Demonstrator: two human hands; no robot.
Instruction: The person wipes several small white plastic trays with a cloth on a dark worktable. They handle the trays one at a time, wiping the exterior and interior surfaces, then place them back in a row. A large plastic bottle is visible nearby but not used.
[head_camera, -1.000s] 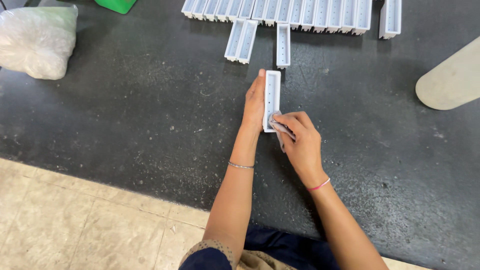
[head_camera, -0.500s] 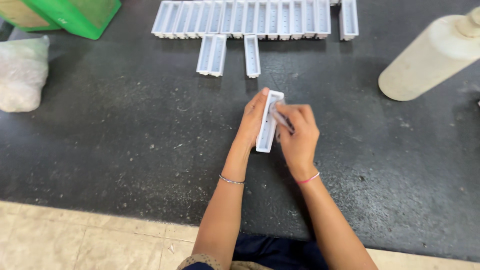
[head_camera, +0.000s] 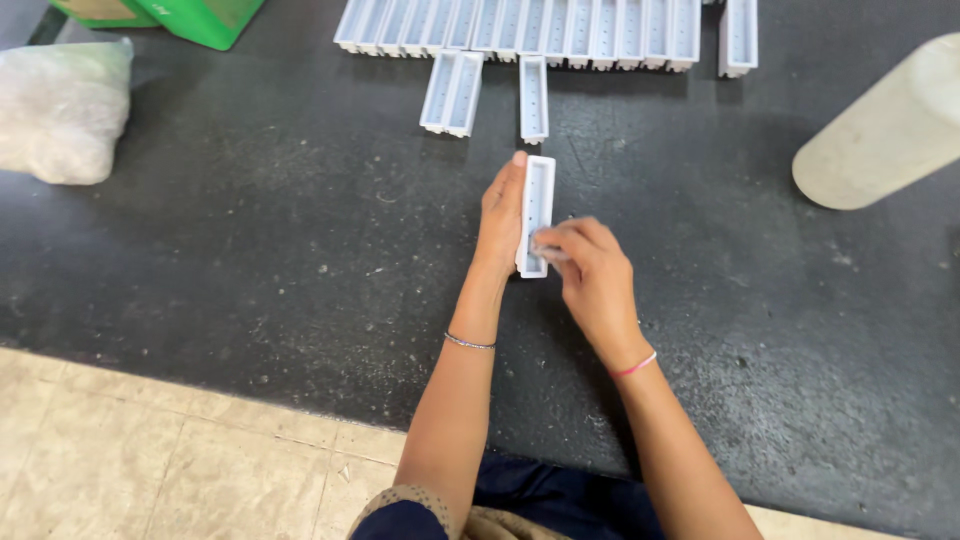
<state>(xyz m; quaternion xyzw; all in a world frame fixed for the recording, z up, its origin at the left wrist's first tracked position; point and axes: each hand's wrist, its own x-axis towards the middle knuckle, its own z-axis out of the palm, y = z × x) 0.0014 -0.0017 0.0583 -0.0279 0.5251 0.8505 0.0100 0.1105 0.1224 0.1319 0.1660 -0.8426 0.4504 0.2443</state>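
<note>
At the upper left of the frame a green box (head_camera: 200, 18) is cut by the top edge, and below it a clear plastic bag (head_camera: 62, 110) with pale contents lies on the dark speckled tabletop (head_camera: 250, 260). Along the top, from the centre towards the right, a row of white plastic trays (head_camera: 530, 25) stands side by side, with one tray (head_camera: 740, 35) a little apart at its right end. Just below the row lie a pair of trays (head_camera: 452, 92) touching each other and a single tray (head_camera: 533, 97) beside them.

In the centre, the left hand (head_camera: 500, 215) lies flat against the left side of a narrow white tray (head_camera: 537, 212), its fingers stretched straight along the tray and not curled around it. The tray rests on the tabletop, long side pointing up the frame, with a line of small holes on its floor. The right hand (head_camera: 590, 275) touches the lower end of this tray; its fingers are bent together and pinch a small pale piece (head_camera: 548, 252), too blurred to identify.

At the right edge a large pale cylinder (head_camera: 885, 125) lies tilted.
</note>
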